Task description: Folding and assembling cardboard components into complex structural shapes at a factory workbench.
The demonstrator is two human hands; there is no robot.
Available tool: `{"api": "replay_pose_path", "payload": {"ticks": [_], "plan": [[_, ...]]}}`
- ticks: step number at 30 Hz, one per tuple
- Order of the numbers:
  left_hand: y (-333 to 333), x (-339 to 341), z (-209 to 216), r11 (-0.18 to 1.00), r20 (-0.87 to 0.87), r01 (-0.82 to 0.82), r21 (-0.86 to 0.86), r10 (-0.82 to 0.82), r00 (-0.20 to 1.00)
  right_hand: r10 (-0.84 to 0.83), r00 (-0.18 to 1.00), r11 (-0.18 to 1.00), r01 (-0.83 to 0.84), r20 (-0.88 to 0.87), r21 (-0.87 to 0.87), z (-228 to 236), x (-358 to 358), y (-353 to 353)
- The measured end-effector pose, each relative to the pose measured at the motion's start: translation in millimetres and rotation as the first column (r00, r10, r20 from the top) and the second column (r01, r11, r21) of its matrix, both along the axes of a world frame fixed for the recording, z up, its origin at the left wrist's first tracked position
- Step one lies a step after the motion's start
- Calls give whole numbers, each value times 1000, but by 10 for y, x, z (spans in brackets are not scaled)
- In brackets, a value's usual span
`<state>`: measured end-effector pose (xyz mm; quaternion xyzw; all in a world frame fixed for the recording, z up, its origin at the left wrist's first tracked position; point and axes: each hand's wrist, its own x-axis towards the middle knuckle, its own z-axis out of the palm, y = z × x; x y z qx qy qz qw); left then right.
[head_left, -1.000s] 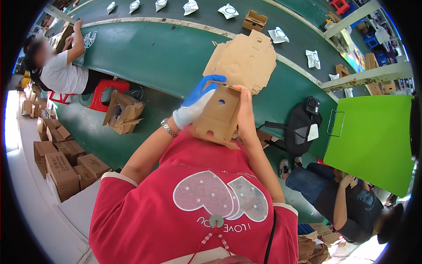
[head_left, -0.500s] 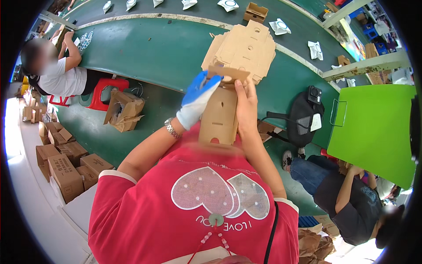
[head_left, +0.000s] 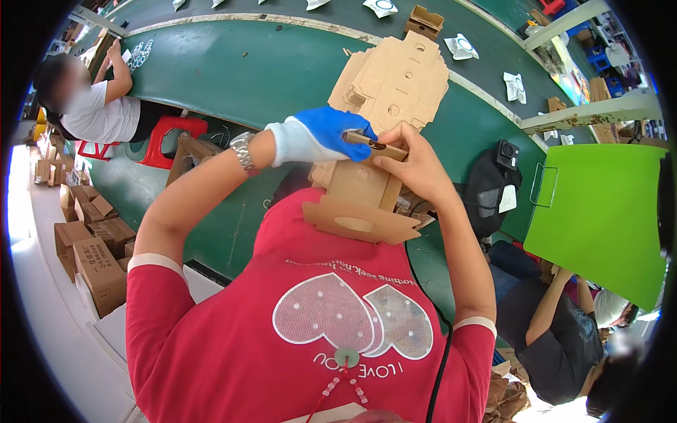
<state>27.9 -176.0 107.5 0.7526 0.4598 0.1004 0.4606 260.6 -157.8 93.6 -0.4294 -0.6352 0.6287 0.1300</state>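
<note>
A partly folded brown cardboard box [head_left: 361,181] is held in front of my chest, its far end wall bent up and a wide flap with an oval cut-out standing at its near end. My left hand [head_left: 321,137], in a blue-and-white glove, closes its fingers on the left part of the far end wall. With thumb and fingers my bare right hand [head_left: 417,166] pinches the right part of that same wall. Just beyond the hands, a stack of flat die-cut cardboard blanks [head_left: 395,74] lies on the green table [head_left: 247,77].
White packets [head_left: 462,47] and a small open carton [head_left: 424,22] sit on the dark belt behind the table. A black backpack [head_left: 486,187] and green board [head_left: 596,218] are at right. Co-workers sit on both sides; a red stool [head_left: 169,137] and cartons [head_left: 99,271] are at left.
The box's far end wall has been bent up, and its near flap now stands out. My left hand has swung over the box, its elbow farther out; the right has turned inward.
</note>
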Motion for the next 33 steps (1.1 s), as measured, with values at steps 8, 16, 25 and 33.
{"api": "replay_pose_path", "payload": {"ticks": [8,16,25,33], "plan": [[146,583,112,987,-634,42,154,66,770,9,943,802,-205,332,561,112,-193,15],[523,-189,119,862,475,-130,-490,389,789,-318,878,880,134,357,456,-61,288,490],[-207,241,-540,860,576,-483,-167,482,660,-471,870,870,431,-144,-241,-171,-336,-89],[-303,401,-610,748,807,-317,-583,578,-120,-371,840,836,488,-397,252,-118,-245,-444]]}}
